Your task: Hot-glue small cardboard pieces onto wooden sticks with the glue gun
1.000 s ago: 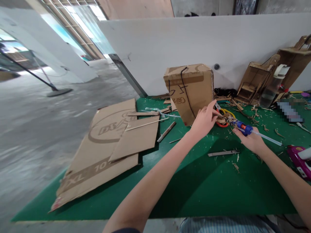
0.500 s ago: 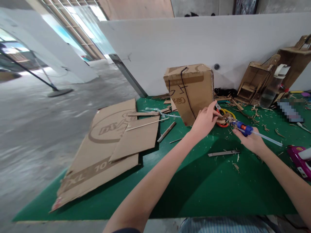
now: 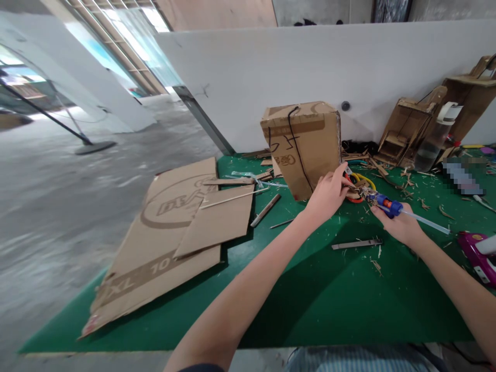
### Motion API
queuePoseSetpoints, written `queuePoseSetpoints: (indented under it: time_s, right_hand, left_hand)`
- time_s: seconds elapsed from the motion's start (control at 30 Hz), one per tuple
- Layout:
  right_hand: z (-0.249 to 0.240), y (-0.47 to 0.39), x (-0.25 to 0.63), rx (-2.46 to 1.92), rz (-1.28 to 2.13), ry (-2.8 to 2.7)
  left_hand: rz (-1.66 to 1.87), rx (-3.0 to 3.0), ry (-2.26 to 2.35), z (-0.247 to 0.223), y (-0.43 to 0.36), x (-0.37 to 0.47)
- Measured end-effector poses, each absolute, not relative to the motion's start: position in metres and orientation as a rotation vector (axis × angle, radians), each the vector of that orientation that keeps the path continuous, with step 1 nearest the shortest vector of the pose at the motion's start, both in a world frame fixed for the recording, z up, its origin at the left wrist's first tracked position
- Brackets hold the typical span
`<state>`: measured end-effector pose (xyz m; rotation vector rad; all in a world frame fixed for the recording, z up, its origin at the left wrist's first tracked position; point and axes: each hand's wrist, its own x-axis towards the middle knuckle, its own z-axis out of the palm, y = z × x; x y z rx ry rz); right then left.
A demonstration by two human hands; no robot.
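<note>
My right hand is closed around a blue hot glue gun, with a clear glue stick sticking out of its back end. The gun's nozzle points left, toward the fingertips of my left hand. Those fingers are pinched on a small brown strip of cardboard, mostly hidden by the hand. Just behind the left hand a cardboard box stands tilted, with a black cord running down its front. Scissors with orange and yellow handles lie under and behind the nozzle.
Flat cardboard sheets lie at the left of the green table. A utility knife rests in front of the hands. To the right are a water bottle, a blurred-out phone and a magenta device. Cardboard scraps litter the back.
</note>
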<state>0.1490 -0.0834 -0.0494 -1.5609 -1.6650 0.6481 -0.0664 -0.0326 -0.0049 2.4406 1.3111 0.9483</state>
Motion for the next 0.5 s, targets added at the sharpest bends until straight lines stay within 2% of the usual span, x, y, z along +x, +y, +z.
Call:
queuePoseSetpoints:
  time_s: [0.5]
  right_hand:
    - [-0.048,-0.083,0.152,-1.562,0.64,-1.651]
  left_hand:
    - [1.013,2.399,1.339,0.007,-0.037,-0.07]
